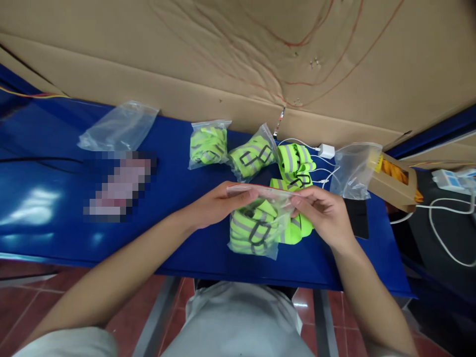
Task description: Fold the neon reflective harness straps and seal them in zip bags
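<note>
Both my hands grip the top edge of a clear zip bag [256,230], which has a red line along its seal. Inside the bag is a neon-yellow reflective strap with a black buckle. My left hand [223,203] pinches the left end of the seal, thumb on top. At the right end, my right hand [322,210] pinches the seal between thumb and fingers. Loose neon-yellow reflective straps [295,166] lie just behind the bag, partly hidden by it and my right hand.
Two filled bags, one upright [208,144] and one leaning [255,156], stand at the back. Flat clear bags lie left [121,126] and right [353,168]. A white charger [326,151] with cables and a cardboard box [399,186] are on the right. A blurred-out object [121,188] lies left.
</note>
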### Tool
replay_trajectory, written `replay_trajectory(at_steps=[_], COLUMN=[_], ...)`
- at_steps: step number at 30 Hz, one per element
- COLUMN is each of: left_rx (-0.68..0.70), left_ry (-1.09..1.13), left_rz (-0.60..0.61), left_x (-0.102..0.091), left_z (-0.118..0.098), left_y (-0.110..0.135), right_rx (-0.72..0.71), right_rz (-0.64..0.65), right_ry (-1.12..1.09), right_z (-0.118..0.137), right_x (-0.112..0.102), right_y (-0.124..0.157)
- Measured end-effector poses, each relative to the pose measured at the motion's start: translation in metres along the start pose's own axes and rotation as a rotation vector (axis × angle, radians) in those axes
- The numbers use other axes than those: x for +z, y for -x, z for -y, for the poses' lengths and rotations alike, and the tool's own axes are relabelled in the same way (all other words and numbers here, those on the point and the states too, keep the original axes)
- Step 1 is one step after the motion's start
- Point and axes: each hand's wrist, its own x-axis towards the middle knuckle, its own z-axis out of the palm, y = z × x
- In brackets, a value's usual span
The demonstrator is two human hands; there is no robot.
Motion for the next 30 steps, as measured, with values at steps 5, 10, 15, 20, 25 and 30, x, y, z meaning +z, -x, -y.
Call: replay_trajectory(at_steps=[5, 10, 15, 20, 25, 30], left_rx=[-0.123, -0.078, 0.013, 0.096, 0.12, 0.126], left_ry=[0.252, 0.239, 0.157, -0.032, -0.05, -0.016], left_rz=[0.082, 0.021, 0.054, 0.106, 0.144, 0.175], left_x=[0.0, 0.006, 0.009, 0.01, 0.015, 0.02], left_z=[0.006, 0.019, 0.018, 0.014, 0.016, 0.021], left_y=[0.0, -0.004, -0.003, -0.001, 0.001, 0.001], right_rx=[-0.04, -0.082, -0.099, -0.112, -0.131, -0.114], right_rz=[-0.005, -0.006, -0.009, 0.025, 0.075, 0.152], right_ry=[0.018, 0.08, 0.122, 0.17, 0.204, 0.226], right_z=[-0.001, 0.0, -0.003, -0.007, -0.004, 0.0], right_x=[-0.006, -0.005, 0.0, 0.002, 0.004, 0.004], right_y=[0.001, 0.004, 0.004, 0.004, 0.005, 0.006])
